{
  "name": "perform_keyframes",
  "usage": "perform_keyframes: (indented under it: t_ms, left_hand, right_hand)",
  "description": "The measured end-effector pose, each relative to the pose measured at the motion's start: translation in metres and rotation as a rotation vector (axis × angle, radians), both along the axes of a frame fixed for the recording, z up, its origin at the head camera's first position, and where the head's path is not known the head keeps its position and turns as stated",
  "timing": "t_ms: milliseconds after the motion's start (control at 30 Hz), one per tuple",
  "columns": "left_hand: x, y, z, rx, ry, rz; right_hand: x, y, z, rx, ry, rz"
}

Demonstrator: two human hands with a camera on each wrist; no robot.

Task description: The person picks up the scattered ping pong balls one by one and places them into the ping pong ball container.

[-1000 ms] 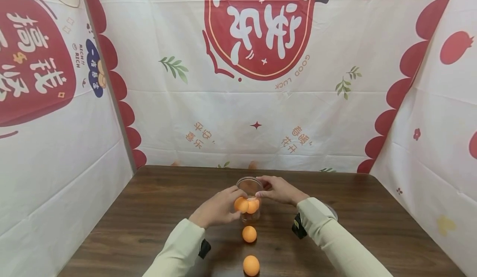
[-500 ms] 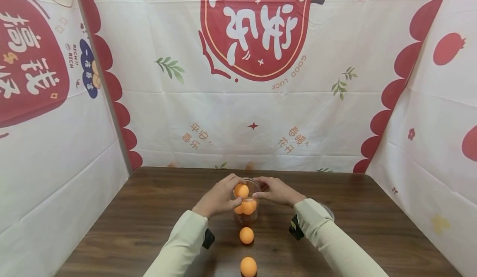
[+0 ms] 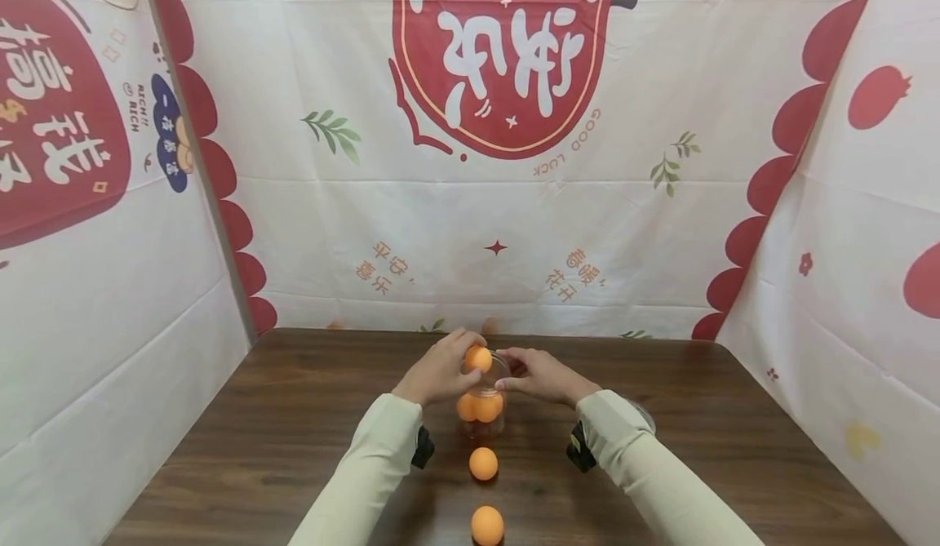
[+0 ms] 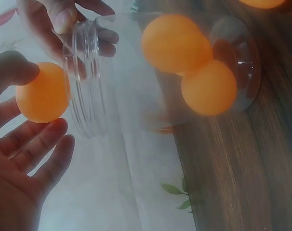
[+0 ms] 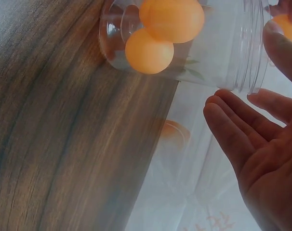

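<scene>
Orange smooth plastic ball (image 3: 478, 359) is pinched by the left hand (image 3: 438, 373), apparently to leave its underside free. The right hand (image 3: 545, 376) grips the rim of the clear cylindrical plastic jar (image 4: 124, 82), presumably steadying it upright on the brown wooden table (image 3: 308, 456), inward of the far edge. Ball lies between thumb and fingertips, at the jar's mouth; rim contact not confirmed.

In the head view, the right sleeve (image 3: 646, 464) covers most of a clear round thing (image 3: 645, 413) — I cannot tell what it is. Inside the jar (image 4: 124, 72), the orange balls (image 4: 170, 43) overlap, so their number stays uncertain. The left wrist view's top edge cuts another ball (image 4: 262, 3); the right wrist view's edges cut the jar, the right hand (image 5: 269, 149) and the held ball (image 5: 286, 30).
</scene>
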State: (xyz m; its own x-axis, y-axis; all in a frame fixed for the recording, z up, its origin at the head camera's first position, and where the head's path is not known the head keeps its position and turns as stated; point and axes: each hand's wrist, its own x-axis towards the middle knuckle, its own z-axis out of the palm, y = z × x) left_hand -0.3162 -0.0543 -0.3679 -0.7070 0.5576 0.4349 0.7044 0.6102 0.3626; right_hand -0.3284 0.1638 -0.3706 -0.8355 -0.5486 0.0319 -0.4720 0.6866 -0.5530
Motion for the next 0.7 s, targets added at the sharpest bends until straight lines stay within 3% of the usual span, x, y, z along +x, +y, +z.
perform_keyframes:
  t_ms: [233,433,700]
  left_hand:
    - [-0.0071,0.0011,-0.0017,-0.009,0.019,-0.001]
    - [-0.0067,0.0020,0.0013,-0.051,-0.025,0.016]
    - [-0.0063,0.0023,-0.0021,-0.059,-0.013,0.009]
  right_hand:
    - [0.0001,-0.0015,0.0028,0.006,0.010,0.006]
    - [-0.0017,-0.0002,0.0030,0.009,0.008,0.000]
    - [-0.0015,0.0011,0.0001,0.015,0.001,-0.025]
